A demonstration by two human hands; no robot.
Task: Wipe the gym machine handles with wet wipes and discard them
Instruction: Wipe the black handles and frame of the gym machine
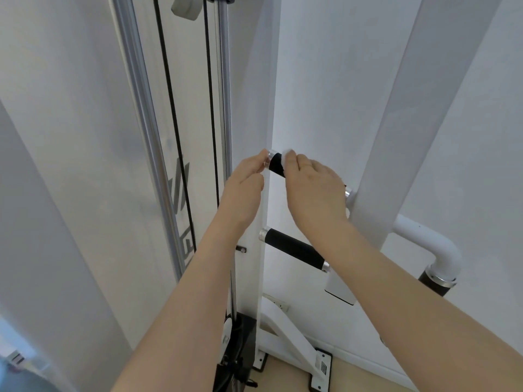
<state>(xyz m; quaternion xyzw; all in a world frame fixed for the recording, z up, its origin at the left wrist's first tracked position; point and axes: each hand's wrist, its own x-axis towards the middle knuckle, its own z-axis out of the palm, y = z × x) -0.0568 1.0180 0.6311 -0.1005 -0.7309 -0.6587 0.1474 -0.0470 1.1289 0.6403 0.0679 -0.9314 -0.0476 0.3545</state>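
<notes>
Upper handle [276, 164] on white frame [402, 131]: rigid, fixed, black grip likely grippy. Right hand [314, 190] curled round it, pressing wet wipe [286, 153], soft, limp. Left hand [244, 190] half-open, fingertips at metal end cap [269, 157], nothing held. Lower handle [294, 248] below.

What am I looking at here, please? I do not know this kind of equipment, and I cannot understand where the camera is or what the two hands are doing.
The camera sits on the person's head and looks down along both bare arms. In front stands a white gym machine with black cables. Short black handles stick out from its post. The right hand presses a white wet wipe around the upper handle. The left hand touches that handle's metal end. A lower handle is untouched now.
</notes>
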